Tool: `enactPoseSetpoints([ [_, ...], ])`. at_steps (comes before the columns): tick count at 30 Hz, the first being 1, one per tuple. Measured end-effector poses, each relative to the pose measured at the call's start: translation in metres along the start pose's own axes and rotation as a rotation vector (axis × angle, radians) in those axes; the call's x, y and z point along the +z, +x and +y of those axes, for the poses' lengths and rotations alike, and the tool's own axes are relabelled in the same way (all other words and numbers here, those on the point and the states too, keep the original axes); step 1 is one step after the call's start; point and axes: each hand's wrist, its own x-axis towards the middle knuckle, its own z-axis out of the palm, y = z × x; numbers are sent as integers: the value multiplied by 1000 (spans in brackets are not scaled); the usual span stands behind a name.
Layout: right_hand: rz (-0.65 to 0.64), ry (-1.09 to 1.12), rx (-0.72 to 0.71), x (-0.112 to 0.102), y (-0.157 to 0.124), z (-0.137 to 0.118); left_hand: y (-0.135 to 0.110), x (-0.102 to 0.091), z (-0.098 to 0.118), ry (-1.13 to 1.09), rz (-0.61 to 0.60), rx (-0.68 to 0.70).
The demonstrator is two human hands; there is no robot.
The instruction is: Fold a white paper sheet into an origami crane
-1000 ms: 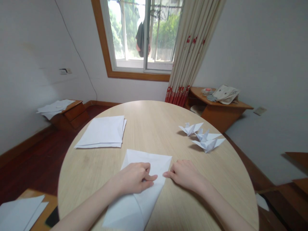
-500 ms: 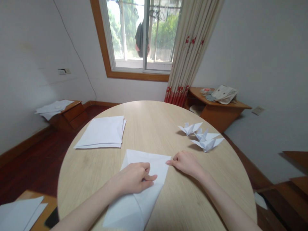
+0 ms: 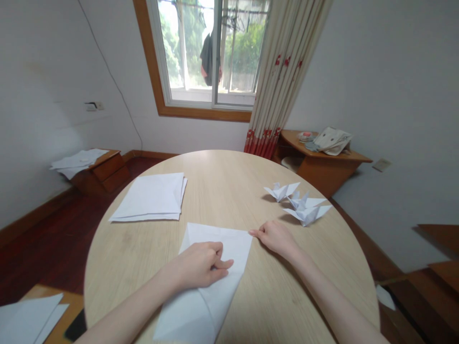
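Note:
A folded white sheet of paper (image 3: 211, 282) lies on the round wooden table (image 3: 233, 191) just before me. My left hand (image 3: 199, 265) rests on the middle of it, fingers curled and pressed down with the forefinger stretched to the right. My right hand (image 3: 274, 235) is at the sheet's far right corner, fingers curled and fingertips touching the paper's edge. Three folded white paper cranes (image 3: 297, 203) sit close together just beyond my right hand.
A stack of white sheets (image 3: 150, 197) lies at the table's left. More paper (image 3: 27, 317) rests on a low surface at bottom left. A small wooden cabinet (image 3: 98, 167) stands by the left wall, a corner shelf with a bag (image 3: 332, 141) by the curtain.
My right hand has slid away from me along the sheet's right edge, up to the far right corner. My left hand has stayed pressed on the paper.

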Motion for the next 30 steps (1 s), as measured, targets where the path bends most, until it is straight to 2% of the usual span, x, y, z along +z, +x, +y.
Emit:
enactPoseSetpoints([
  [13,24,-74,73,6,1,-4,2,-1,0,11,-3,-15],
  [30,105,-141,29,6,-8,-8,1,-1,1,18,19,-29],
])
